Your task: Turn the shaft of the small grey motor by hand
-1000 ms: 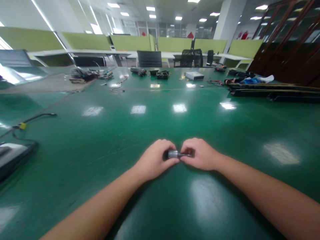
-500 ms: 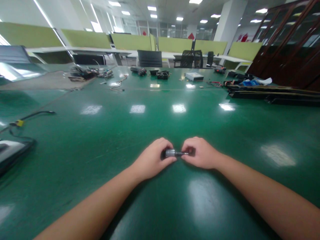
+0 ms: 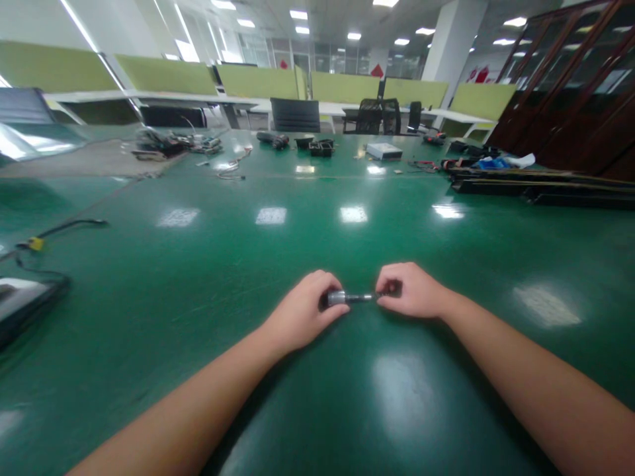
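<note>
In the head view my left hand [image 3: 308, 309] is closed around a small tool that looks like a screwdriver [image 3: 337, 298]. A silver collar shows at its fingers, and a thin dark shaft with a bright tip points to the right. The end inside the palm is hidden. Just past the tip, my right hand [image 3: 413, 291] is closed in a pinch. Something small and dark may sit between its fingertips, too small to name. A short gap separates these fingertips from the shaft. Both hands are low over the green tabletop [image 3: 317, 410].
At the left edge lies a grey-and-black device [image 3: 24, 301] with a black cable [image 3: 74, 226]. Far across are a white box [image 3: 383, 151], black parts [image 3: 321, 147] and a pile of electronics [image 3: 163, 144]. Long black bars [image 3: 540, 188] lie at the far right.
My right hand has moved right and slightly away, off the shaft, whose bright tip now shows. The left hand still holds the screwdriver in nearly the same place.
</note>
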Available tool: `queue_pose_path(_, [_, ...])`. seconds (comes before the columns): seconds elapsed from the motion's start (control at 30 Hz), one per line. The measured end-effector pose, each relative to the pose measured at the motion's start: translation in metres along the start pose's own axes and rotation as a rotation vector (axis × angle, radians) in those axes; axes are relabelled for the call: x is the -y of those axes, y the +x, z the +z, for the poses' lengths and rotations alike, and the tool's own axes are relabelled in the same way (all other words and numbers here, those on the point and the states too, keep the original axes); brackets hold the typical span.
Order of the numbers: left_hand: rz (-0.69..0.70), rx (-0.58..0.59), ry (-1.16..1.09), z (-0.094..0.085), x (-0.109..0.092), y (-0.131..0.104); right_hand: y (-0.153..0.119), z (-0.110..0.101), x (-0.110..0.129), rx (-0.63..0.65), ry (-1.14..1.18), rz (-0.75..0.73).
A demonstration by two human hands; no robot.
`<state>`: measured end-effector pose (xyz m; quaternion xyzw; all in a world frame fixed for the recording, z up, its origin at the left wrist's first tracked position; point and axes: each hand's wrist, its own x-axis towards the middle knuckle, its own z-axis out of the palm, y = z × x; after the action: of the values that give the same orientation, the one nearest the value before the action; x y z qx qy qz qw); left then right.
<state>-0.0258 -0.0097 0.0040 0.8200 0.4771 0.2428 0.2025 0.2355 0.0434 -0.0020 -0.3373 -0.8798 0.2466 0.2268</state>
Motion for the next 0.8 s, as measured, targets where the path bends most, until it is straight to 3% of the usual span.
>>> queue_pose_path(0.17, [0.01,-0.001,-0.007,-0.001,-0.001,-0.001,-0.001,0.001,0.001,-0.005,0.05,0.004])
queue_pose_path(0.47, [0.049,-0.015,-0.004,0.003,0.004,0.001,0.013,0.029,0.027,-0.03,0.041,-0.105])
queue_pose_path(0.8, [0.024,-0.007,0.002,0.002,0.001,0.006,0.014,0.025,0.023,-0.023,0.018,-0.11])
